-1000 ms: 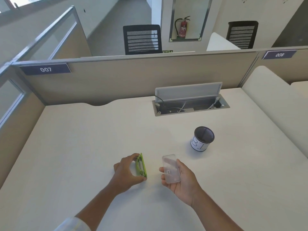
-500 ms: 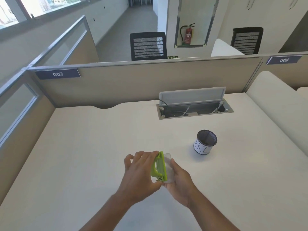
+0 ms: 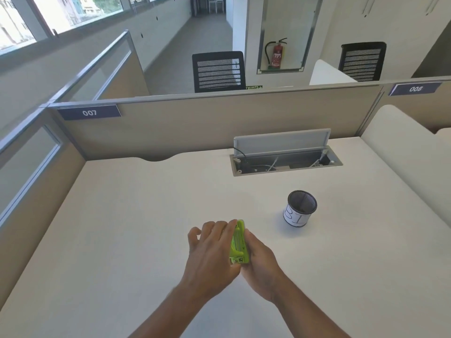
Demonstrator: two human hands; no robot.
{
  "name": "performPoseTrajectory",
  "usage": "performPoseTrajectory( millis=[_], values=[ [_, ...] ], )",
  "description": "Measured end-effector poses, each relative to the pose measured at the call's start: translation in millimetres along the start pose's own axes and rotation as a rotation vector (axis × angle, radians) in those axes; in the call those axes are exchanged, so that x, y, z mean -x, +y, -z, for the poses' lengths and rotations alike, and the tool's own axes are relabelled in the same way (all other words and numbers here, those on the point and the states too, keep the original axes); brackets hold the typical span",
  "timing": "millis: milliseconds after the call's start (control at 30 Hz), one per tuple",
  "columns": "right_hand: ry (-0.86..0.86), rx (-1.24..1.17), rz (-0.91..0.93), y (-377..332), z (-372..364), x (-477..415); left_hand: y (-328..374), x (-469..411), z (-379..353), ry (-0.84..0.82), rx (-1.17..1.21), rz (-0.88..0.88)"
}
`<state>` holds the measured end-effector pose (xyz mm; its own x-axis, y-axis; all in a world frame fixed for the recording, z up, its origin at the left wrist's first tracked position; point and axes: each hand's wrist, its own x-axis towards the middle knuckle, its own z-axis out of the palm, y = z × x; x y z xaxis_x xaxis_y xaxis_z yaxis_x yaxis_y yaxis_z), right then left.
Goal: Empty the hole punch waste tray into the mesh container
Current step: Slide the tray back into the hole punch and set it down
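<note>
Two nameplates on the cubicle partition read "007" (image 3: pixel 89 112) and "008" (image 3: pixel 415 89). The mesh container (image 3: pixel 300 208) wears a white paper band with hand-drawn letters that look like "BI"; any further letters are out of sight round the curve. A small green sign just above the partition top is cut off and cannot be read.

Both hands meet over the pale desk (image 3: pixel 122 228). The left hand (image 3: pixel 212 252) wraps the lime-green hole punch (image 3: pixel 238 242) from its left side, fingers curled over the top and thumb near its lower end. The right hand (image 3: pixel 262 262) presses against the punch's right side, fingers closed along it. Whether the clear waste tray sits between the right palm and the punch cannot be told; it is hidden there. The mesh container stands upright on the desk, up and to the right of the right hand's fingertips, well apart from them.

Farther beyond the fingers, one cable box (image 3: pixel 285 159) is sunk into the desk, its grey lid raised and wires showing inside. Behind the partition are two black office chairs, one at the middle (image 3: pixel 219 70) and one at the right (image 3: pixel 362 61), and one red fire extinguisher (image 3: pixel 277 53) in a wall recess. Windows run along the left side of a long corridor.
</note>
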<state>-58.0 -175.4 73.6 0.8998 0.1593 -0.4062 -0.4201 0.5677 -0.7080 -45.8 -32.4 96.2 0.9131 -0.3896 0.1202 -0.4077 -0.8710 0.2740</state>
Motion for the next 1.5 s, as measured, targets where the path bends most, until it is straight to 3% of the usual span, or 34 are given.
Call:
performPoseTrajectory(
  millis=[267,400,533,800,1233,1500],
  values=[
    [-0.019,0.235,0.061,-1,6,-1,-7,3,-5,0.032,0.075,0.005],
    [0.098,0.261,0.055,-1,9,-6,-25,2,-3,-0.105,0.508,0.217],
    [0.134,0.248,0.021,4,10,-8,-36,-4,0,-0.062,0.919,0.504],
    [0.085,0.313,-0.027,9,2,-3,-33,2,-2,-0.213,1.215,0.531],
    [0.059,0.371,-0.039,5,11,2,-60,-9,-9,-0.093,1.452,0.737],
    [0.104,0.416,0.014,10,12,1,-64,-10,-14,-0.148,1.494,0.696]
  ],
)
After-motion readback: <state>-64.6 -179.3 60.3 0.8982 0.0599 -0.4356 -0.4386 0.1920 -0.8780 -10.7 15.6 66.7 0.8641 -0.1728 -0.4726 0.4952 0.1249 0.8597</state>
